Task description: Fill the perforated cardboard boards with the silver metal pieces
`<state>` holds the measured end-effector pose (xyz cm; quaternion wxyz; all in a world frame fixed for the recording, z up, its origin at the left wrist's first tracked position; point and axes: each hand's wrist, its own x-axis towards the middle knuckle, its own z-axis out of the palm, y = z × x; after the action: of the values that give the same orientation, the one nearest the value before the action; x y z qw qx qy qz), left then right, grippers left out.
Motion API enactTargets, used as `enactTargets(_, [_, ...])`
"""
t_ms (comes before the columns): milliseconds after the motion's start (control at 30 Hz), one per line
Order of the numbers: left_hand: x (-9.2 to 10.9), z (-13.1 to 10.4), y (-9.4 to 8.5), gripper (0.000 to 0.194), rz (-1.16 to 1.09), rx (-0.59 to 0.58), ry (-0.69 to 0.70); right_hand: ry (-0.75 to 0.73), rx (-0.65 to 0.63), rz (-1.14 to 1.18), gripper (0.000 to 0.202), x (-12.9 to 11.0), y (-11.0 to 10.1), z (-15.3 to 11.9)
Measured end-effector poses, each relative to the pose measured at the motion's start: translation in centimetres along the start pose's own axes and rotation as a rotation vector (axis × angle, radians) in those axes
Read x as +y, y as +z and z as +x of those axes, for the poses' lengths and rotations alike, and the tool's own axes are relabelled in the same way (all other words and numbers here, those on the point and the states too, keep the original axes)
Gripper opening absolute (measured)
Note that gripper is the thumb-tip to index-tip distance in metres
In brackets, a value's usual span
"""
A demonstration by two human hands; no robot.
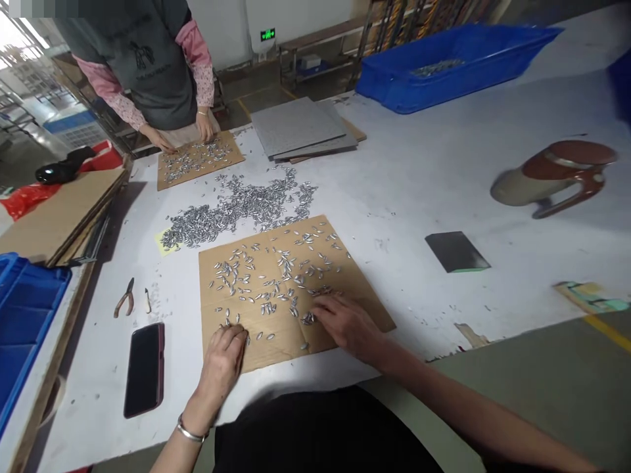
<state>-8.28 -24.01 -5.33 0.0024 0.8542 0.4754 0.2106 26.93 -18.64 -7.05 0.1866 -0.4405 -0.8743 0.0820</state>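
Note:
A brown cardboard sheet (276,263) lies on the table in front of me, scattered with small silvery metal pieces (286,263), pointed at both ends. At its near left corner rests my left hand (224,355), fingers bent and pressed together, with a few pieces by the fingertips. My right hand (345,325) is over the sheet's right half. Its fingers are closed and turned down among the pieces beside a small cluster. What either hand holds, if anything, is hidden under the fingers. Beyond the sheet spreads a large loose pile (241,207) of the same pieces.
Across the table, a co-worker's hands (204,125) are over another cardboard sheet (231,148). Pliers (124,299) and a phone (144,371) lie left. Grey boards (300,125), a blue bin (444,82), a lidded mug (552,172) and a dark block (453,251) are farther right.

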Motion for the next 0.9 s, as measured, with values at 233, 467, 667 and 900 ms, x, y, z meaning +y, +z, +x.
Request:
enactTargets(233, [-0.2,3.5,1.4,0.031,-0.016,0.037,-0.027,0.194,-0.084,-0.029,0.029,-0.2,-1.2,2.9])
enactTargets(467, [3.6,6.5,3.5,0.036,-0.046,-0.1,0.074,-0.049,-0.123,-0.059,0.036,-1.2,-0.5,6.3])
enactTargets(667, [-0.9,7.5,2.2,0.033,-0.027,0.005,-0.06,-0.132,-0.12,-0.05,0.033,0.1,0.3,8.9])
enactTargets(900, [-8.1,9.5,2.0,0.034,0.146,-0.069,-0.21,-0.119,-0.197,-0.127,0.026,0.6,1.0,11.5])
